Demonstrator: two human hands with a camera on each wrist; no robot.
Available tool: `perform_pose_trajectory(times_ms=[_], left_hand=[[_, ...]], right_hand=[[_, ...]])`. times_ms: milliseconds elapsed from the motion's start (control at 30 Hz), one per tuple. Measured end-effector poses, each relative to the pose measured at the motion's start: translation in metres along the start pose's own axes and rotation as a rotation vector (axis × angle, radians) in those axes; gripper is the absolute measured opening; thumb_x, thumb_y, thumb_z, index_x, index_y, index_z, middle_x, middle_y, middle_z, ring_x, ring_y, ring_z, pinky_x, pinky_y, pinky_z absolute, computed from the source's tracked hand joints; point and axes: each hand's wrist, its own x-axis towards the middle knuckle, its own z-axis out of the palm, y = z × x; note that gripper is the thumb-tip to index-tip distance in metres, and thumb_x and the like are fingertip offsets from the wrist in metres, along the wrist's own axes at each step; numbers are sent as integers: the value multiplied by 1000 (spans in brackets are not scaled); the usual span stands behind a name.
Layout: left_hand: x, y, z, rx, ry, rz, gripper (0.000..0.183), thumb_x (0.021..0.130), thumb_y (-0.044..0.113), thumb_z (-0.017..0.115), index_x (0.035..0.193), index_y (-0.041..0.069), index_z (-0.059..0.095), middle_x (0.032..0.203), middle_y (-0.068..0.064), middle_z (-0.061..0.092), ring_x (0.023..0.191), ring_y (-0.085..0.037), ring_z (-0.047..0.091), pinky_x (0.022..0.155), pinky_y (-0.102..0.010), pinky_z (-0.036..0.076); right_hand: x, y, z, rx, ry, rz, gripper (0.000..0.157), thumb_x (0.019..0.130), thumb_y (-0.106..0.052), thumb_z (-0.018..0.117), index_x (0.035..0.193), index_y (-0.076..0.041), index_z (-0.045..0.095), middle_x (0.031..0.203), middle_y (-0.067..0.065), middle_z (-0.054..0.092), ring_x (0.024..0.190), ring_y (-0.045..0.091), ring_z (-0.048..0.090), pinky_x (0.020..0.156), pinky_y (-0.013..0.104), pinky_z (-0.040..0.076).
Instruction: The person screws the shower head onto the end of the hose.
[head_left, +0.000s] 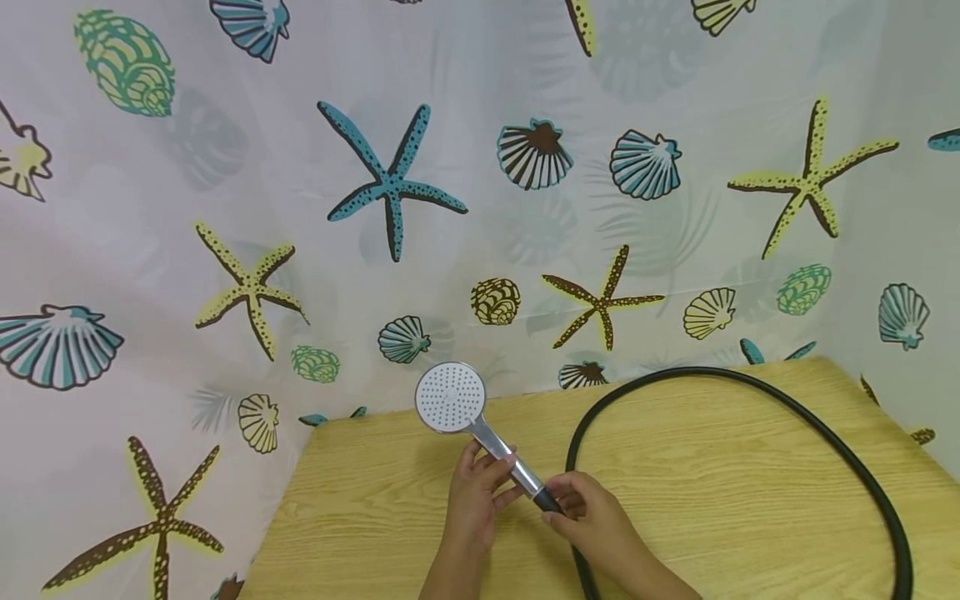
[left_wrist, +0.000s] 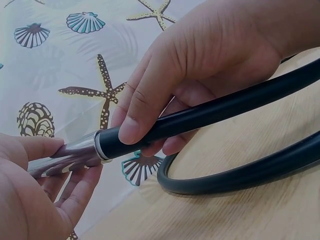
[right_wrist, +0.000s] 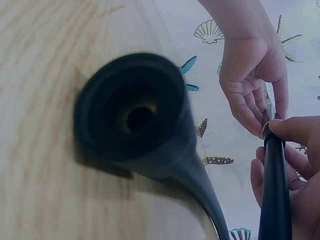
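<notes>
A hand shower with a round white spray face (head_left: 450, 397) and a chrome handle (head_left: 528, 478) is held tilted above the table, face up and to the left. My left hand (head_left: 474, 500) grips the handle; its curled fingers show in the left wrist view. At the handle's lower end, my right hand (head_left: 592, 517) pinches a black hose (left_wrist: 225, 111) between thumb and fingers. There the hose meets the handle's chrome rim (left_wrist: 103, 146); whether it is fastened cannot be seen. Close to the right wrist camera is a wide black hose end (right_wrist: 145, 162) with a round hole.
The hose curves in a large loop over the wood-patterned tabletop (head_left: 360, 508), right of my hands. A pale curtain (head_left: 465, 75) printed with starfish and shells hangs behind and along both sides of the table.
</notes>
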Motion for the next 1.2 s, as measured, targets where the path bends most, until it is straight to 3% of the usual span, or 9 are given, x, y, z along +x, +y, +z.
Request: perform_pose_trajectory(times_ms=[633, 1200], left_hand=[[-1, 0, 1, -7, -3, -3, 69, 91, 15, 74, 151, 14, 40, 142, -19, 58, 106, -18, 70, 90, -40, 63], [1, -1, 1, -5, 4, -5, 69, 90, 15, 74, 151, 15, 41, 139, -17, 61, 106, -18, 71, 89, -40, 63]], right_hand=[[-1, 1, -2, -20, -5, -12, 33, 93, -22, 73, 121, -9, 64, 113, 4, 69, 105, 20, 65, 90, 26, 57], [0, 1, -3, 31, -15, -1, 34, 93, -23, 74, 122, -9, 65, 112, 4, 70, 104, 18, 66, 90, 30, 60]])
